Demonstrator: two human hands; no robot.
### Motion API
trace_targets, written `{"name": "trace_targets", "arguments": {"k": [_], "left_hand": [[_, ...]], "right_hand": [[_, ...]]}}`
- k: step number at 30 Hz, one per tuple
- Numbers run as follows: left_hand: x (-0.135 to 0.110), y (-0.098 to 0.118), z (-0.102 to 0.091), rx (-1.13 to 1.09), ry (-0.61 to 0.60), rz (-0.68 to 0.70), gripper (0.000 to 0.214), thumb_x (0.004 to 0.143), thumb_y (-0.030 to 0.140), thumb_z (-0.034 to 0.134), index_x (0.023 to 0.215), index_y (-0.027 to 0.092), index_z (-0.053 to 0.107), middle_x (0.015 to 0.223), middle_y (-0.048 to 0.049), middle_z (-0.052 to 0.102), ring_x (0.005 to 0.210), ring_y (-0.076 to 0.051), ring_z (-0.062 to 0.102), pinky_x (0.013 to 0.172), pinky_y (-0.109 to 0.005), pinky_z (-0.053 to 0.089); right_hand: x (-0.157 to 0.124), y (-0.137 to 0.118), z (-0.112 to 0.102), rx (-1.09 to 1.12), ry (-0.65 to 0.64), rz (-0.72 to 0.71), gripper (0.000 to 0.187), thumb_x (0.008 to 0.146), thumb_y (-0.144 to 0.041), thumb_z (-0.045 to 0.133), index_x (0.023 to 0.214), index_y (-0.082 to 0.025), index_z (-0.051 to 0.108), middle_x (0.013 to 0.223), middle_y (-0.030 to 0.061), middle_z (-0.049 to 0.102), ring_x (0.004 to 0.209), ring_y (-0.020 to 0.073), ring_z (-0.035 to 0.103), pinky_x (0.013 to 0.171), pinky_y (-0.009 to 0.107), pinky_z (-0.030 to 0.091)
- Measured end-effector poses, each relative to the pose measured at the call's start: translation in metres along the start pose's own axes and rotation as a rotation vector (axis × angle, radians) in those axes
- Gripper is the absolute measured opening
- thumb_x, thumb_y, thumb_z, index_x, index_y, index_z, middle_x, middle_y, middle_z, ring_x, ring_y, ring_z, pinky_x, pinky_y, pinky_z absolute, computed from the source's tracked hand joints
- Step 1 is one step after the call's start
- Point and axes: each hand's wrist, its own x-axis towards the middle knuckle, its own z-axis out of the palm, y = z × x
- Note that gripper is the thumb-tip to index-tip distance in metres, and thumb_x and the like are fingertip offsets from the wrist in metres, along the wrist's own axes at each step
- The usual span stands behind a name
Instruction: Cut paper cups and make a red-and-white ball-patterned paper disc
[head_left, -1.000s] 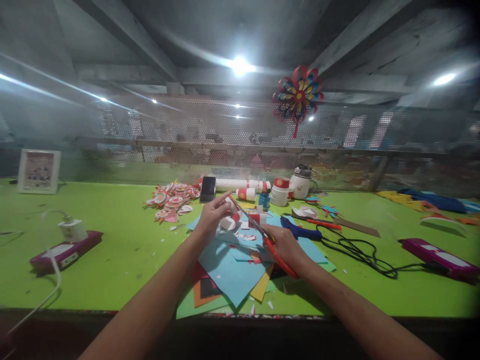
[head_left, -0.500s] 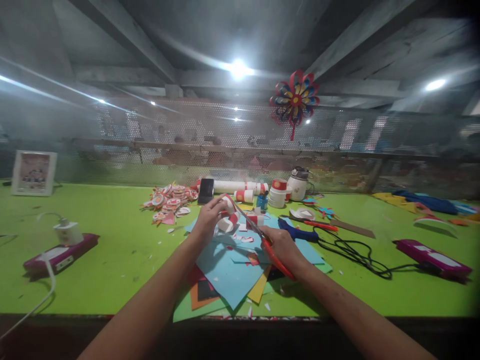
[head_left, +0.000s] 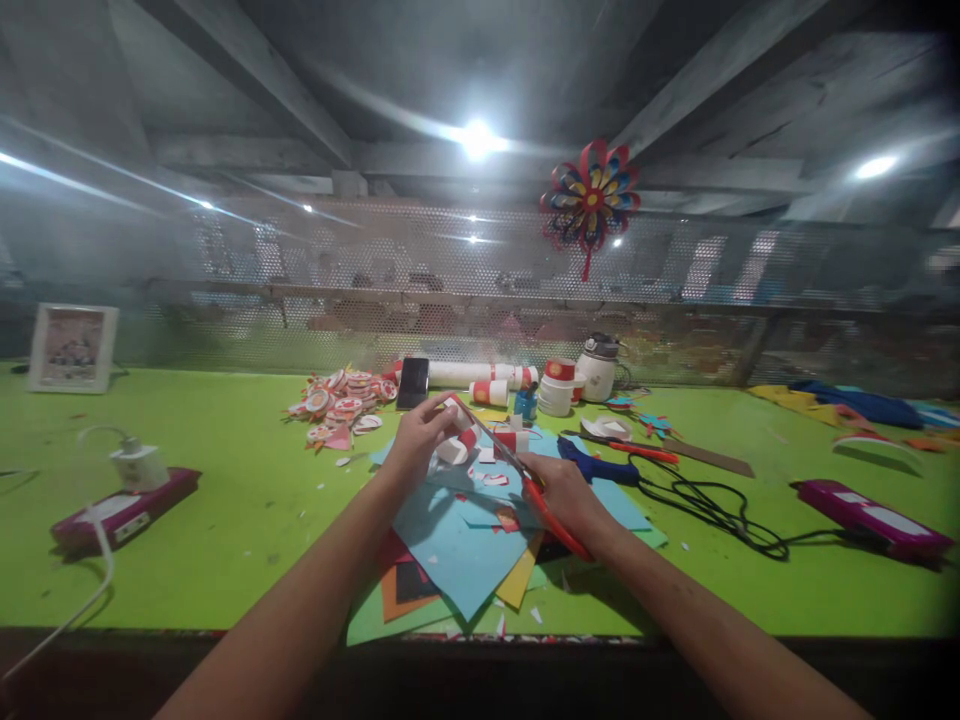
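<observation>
My left hand (head_left: 420, 436) is closed, its fingers pinching a small red-and-white piece of paper cup (head_left: 452, 408). In my right hand (head_left: 564, 492) are red-handled scissors (head_left: 556, 522), their blades pointing up and left to that piece. Below the hands lies light blue paper (head_left: 465, 560) on a stack of coloured sheets, with small red and white scraps (head_left: 495, 480) on it. Cut cup parts (head_left: 454, 446) rest just beneath my left fingers. A blue glue gun (head_left: 596, 465) lies to the right of my right hand.
Behind stand a phone (head_left: 413, 383), stacked paper cups (head_left: 556, 388) and a white jug (head_left: 597, 368). Paper discs (head_left: 341, 400) are piled at back left. Purple power strips (head_left: 126, 510) lie on both sides, one with a black cable (head_left: 720, 515) running to it. A red cutter (head_left: 646, 450) lies right.
The held cup piece has turned slightly between my left fingers, and the scissor blades sit close against it. Both hands stay in nearly the same place.
</observation>
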Motion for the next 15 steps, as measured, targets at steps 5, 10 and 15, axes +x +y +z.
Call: {"name": "trace_targets", "arguments": {"k": [5, 10, 15], "left_hand": [[-0.0016, 0.0002, 0.0013, -0.012, -0.004, -0.007, 0.043, 0.06, 0.026, 0.078, 0.098, 0.01, 0.066, 0.079, -0.0039, 0.066, 0.068, -0.014, 0.061, 0.075, -0.034, 0.05], [-0.002, 0.0005, 0.0012, -0.023, -0.001, -0.007, 0.042, 0.059, 0.024, 0.078, 0.097, 0.009, 0.067, 0.078, -0.0043, 0.066, 0.068, -0.014, 0.061, 0.075, -0.035, 0.05], [-0.0008, 0.0004, 0.0004, -0.028, 0.004, -0.001, 0.044, 0.059, 0.024, 0.078, 0.098, 0.008, 0.066, 0.077, -0.0046, 0.065, 0.07, -0.015, 0.061, 0.074, -0.034, 0.05]], "right_hand": [[-0.0015, -0.0025, -0.001, -0.038, -0.009, 0.023, 0.032, 0.072, -0.007, 0.044, 0.092, -0.019, 0.066, 0.076, 0.003, 0.068, 0.067, 0.0173, 0.06, 0.062, 0.024, 0.039], [-0.0021, -0.0046, -0.0018, -0.06, -0.015, 0.037, 0.029, 0.072, -0.008, 0.044, 0.088, -0.019, 0.066, 0.07, 0.002, 0.066, 0.061, 0.0162, 0.057, 0.057, 0.022, 0.036], [-0.0026, -0.0038, -0.0018, -0.058, -0.017, 0.035, 0.027, 0.072, -0.01, 0.046, 0.087, -0.019, 0.066, 0.068, 0.0018, 0.067, 0.059, 0.0162, 0.057, 0.056, 0.022, 0.036]]}}
